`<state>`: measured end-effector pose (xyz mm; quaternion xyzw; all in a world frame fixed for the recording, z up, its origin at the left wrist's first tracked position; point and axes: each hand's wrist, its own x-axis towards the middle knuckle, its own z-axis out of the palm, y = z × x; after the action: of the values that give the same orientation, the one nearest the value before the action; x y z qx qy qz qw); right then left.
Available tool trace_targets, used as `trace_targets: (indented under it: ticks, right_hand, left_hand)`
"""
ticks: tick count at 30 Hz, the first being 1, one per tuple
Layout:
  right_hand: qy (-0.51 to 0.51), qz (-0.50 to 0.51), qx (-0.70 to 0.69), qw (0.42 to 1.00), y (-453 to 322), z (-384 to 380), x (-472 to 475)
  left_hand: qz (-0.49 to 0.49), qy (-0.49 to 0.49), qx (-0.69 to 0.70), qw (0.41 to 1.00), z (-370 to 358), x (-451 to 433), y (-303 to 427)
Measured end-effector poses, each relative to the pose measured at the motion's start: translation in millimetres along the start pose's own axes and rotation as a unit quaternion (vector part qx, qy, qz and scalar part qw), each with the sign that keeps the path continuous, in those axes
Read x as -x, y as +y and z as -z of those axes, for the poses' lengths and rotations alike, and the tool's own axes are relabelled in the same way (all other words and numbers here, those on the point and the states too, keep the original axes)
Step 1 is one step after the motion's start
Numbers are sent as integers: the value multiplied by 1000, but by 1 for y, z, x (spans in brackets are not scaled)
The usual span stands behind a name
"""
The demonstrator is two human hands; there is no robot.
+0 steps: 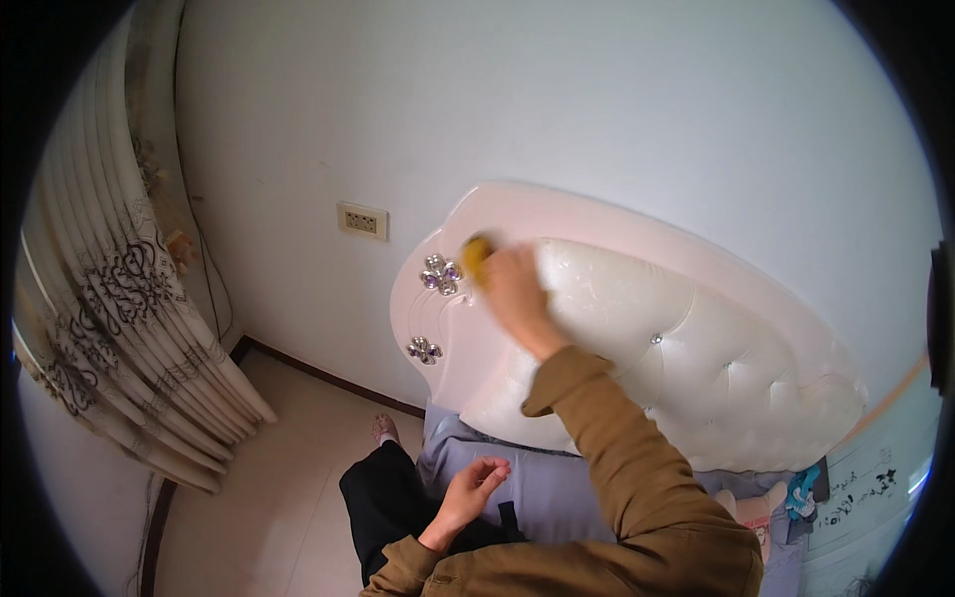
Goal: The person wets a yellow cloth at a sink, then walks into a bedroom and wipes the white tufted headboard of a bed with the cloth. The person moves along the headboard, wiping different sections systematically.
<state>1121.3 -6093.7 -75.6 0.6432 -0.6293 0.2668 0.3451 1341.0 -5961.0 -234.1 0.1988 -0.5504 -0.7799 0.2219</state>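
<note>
My right hand [515, 287], blurred by motion, is shut on a yellow cloth [477, 257] against the pale pink frame of the headboard [492, 216]. The hand lies between a silver flower ornament with purple stones [442, 274] and the cream tufted panel [619, 298]. A second flower ornament [424, 350] sits lower on the frame. Low in the view, my left hand [474, 489] hovers above my lap with its fingers curled and holds nothing visible. What the right palm covers is hidden.
A grey-purple sheet [556, 485] covers the bed below the headboard. A patterned curtain [142, 313] hangs at the left. A wall socket [362, 221] is left of the headboard. At the lower right lie a pink item [750, 511] and a teal cloth [802, 492].
</note>
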Motion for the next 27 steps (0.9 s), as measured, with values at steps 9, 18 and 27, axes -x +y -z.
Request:
trace_targets:
  ticks: [9,18,27]
  right_hand:
    - [-95,-264,-394,875,-55,0,67]
    - [382,-378,-155,829,149,256,40]
    - [136,-253,272,918,315,293,116]
  left_hand:
    - [12,134,9,991,33,26,2]
    - [39,82,13,996,25,2,2]
    - [52,17,6,998,-1,-16,-3]
